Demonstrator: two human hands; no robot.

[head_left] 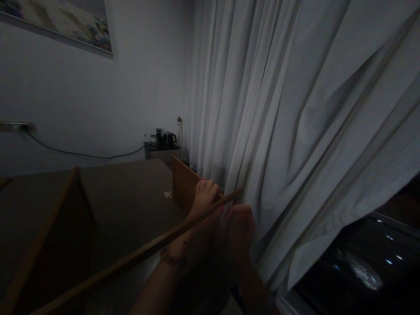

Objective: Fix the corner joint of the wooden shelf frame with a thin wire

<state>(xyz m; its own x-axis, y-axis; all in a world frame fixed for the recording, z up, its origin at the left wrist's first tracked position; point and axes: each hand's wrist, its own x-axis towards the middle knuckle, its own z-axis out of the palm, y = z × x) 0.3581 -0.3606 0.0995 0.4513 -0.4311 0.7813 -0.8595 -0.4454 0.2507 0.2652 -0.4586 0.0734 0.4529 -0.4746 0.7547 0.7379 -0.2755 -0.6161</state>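
- The wooden panel (183, 183) is seen standing on edge on the desk (131, 190), beside the curtain (275, 109), and its top edge is covered by the bent fingers of the left hand (206, 189), by which it appears to be gripped
- The right hand (242, 215) is seen curled near the far end of the wooden bar (147, 249); how tightly it is closed, and whether anything is held in it, cannot be told in the dim, blurred light
- The panel is best steadied by firm, even pressure from the left hand, so that no tilt is passed on to the bar
- Finer work at that end is probably better left to the right hand, with little force used
- The curtain's folds are best cleared from the fingers, since cloth could be caught there
- More light would be well spent on this corner
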